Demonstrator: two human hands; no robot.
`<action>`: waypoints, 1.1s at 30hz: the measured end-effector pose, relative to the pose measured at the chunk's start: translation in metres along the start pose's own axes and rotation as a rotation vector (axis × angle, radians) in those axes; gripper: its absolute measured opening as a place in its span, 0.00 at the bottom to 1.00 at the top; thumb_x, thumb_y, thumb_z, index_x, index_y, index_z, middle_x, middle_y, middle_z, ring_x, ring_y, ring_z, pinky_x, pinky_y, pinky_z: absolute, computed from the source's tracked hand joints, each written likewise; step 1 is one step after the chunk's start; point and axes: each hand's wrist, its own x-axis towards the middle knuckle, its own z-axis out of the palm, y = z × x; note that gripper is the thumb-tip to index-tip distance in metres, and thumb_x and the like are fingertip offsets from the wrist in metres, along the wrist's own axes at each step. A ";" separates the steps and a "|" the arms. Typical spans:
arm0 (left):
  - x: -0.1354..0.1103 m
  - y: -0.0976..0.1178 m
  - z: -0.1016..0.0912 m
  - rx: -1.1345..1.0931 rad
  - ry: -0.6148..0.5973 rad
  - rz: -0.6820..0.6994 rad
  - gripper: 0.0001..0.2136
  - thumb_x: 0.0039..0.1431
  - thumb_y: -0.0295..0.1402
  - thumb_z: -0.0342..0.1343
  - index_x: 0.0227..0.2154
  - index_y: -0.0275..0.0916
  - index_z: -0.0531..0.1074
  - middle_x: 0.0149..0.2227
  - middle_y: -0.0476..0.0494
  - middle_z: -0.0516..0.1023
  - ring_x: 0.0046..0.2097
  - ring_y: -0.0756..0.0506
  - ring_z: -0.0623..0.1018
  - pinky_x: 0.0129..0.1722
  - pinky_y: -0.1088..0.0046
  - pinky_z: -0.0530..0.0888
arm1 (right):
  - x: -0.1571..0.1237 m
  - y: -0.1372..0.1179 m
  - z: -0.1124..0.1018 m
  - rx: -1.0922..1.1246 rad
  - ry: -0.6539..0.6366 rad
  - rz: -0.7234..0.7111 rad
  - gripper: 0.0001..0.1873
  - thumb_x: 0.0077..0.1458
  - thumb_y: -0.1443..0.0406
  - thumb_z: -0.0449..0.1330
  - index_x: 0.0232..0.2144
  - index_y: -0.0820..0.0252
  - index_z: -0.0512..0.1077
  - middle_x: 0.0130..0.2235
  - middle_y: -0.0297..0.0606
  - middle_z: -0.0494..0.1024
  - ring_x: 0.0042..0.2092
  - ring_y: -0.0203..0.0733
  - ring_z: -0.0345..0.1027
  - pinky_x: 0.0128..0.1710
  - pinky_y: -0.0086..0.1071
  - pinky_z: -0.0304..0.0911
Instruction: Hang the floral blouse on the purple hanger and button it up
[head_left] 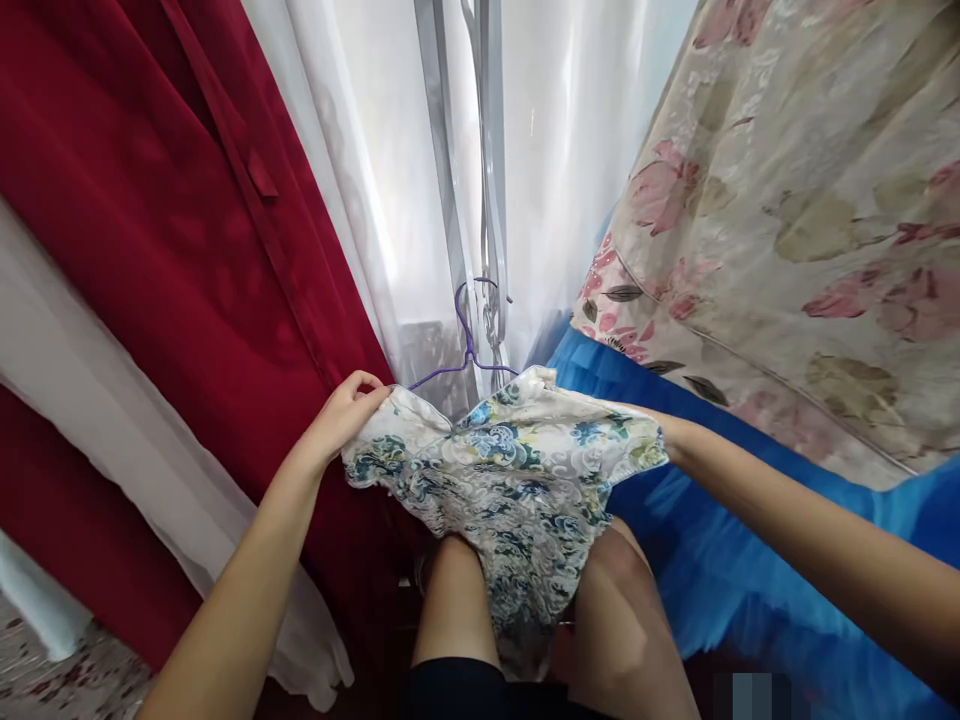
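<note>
A white short-sleeved dress or blouse (517,490) with a blue, green and yellow floral print hangs in front of my knees, its lower part dropping out of sight between them. Its V-shaped neckline is at the top, over a purple hanger (470,352). My left hand (356,405) is closed, pinching the garment at its left shoulder. On the other side my right hand (670,436) reaches into the right sleeve; only the wrist area shows, and the cloth hides its fingers.
Grey straps (442,110) hang down to the hanger's hook, before a white curtain (360,130). Red cloth (150,200) drapes at left beside a white sheer strip (135,480). At right hang a rose-patterned cloth (787,220) and blue tulle (720,560).
</note>
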 end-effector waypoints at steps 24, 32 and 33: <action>-0.067 0.010 0.016 -0.248 0.435 0.200 0.28 0.66 0.55 0.49 0.18 0.42 0.50 0.19 0.52 0.52 0.23 0.50 0.55 0.23 0.72 0.55 | -0.105 -0.041 0.119 -0.552 -0.608 -0.793 0.20 0.66 0.45 0.55 0.44 0.51 0.76 0.33 0.37 0.80 0.32 0.45 0.73 0.35 0.36 0.68; -0.117 0.063 0.058 -1.073 -0.049 0.074 0.27 0.69 0.52 0.45 0.18 0.41 0.53 0.17 0.53 0.45 0.20 0.50 0.51 0.21 0.73 0.59 | -0.097 -0.015 0.121 -0.883 -0.461 -0.743 0.54 0.56 0.55 0.69 0.74 0.57 0.46 0.69 0.53 0.62 0.69 0.57 0.58 0.66 0.48 0.59; -0.127 0.071 0.069 -1.148 -0.147 0.018 0.25 0.68 0.51 0.49 0.20 0.41 0.56 0.17 0.54 0.47 0.20 0.51 0.52 0.21 0.73 0.59 | -0.098 -0.005 0.122 -0.942 -0.433 -0.748 0.61 0.52 0.56 0.72 0.75 0.59 0.40 0.72 0.56 0.55 0.71 0.62 0.52 0.67 0.52 0.58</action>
